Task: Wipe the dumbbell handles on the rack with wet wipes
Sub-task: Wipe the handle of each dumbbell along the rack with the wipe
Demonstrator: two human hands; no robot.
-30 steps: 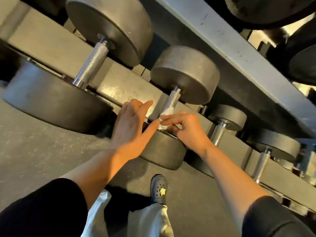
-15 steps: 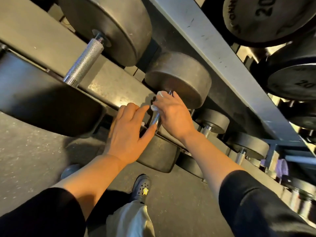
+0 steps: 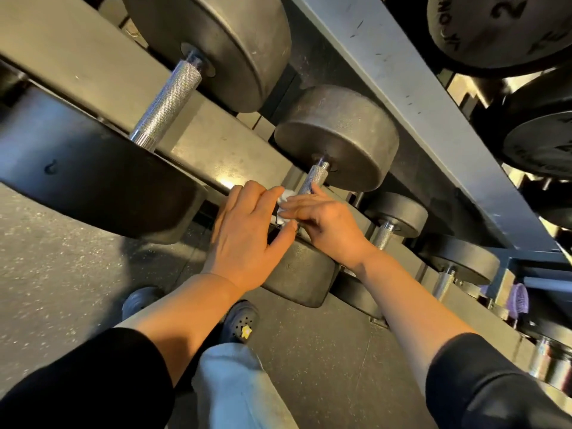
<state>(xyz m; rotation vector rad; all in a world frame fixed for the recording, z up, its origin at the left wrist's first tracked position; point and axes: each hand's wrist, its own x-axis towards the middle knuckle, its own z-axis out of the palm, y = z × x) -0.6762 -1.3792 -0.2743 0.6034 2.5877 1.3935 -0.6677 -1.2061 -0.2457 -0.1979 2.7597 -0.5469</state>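
We take the middle dumbbell's handle (image 3: 312,181) as our landmark: a knurled bar whose long axis runs from the near weight head (image 3: 297,274) below our hands up and away to the far weight head (image 3: 337,137). Our right hand (image 3: 325,224) sits at the lower end of that bar, fingers curled round it and pinching the white wet wipe (image 3: 283,205) against the metal; only a crumpled bit of the wipe shows, just left of the handle. Our left hand (image 3: 247,233) lies just left of the handle, fingers relaxed and gripping nothing, thumb reaching toward the wipe. The bare knurling lies above the grip, so we judge the coming stroke should slide the right hand along that axis toward the far head.
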